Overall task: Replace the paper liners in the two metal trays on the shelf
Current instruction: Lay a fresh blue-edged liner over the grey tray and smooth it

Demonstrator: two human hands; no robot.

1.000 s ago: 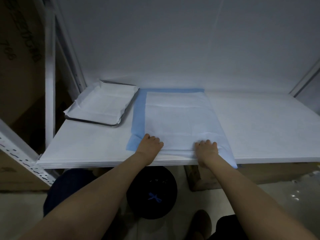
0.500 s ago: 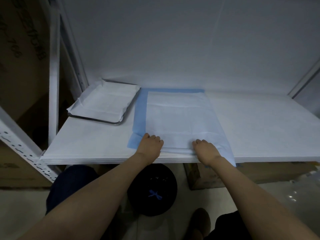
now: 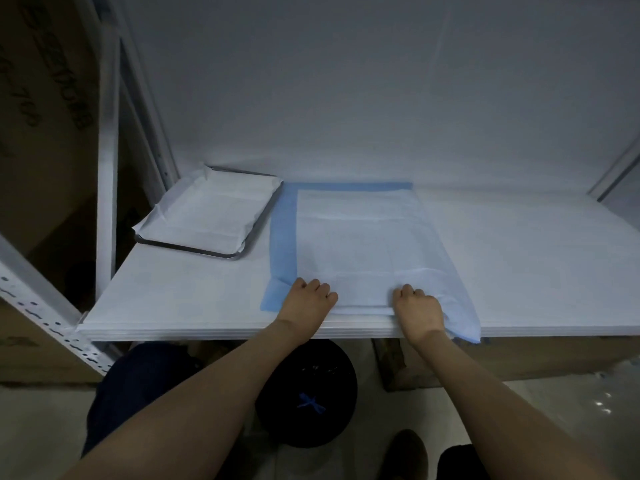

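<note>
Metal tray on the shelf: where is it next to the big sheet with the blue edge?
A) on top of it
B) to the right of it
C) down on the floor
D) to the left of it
D: the metal tray sits near the back left corner of the shelf, to the left of the blue-edged sheet.

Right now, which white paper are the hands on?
The flat sheet lying on the blue sheet; left hand and right hand hold its near edge. The other paper lines the tray, untouched.
</note>
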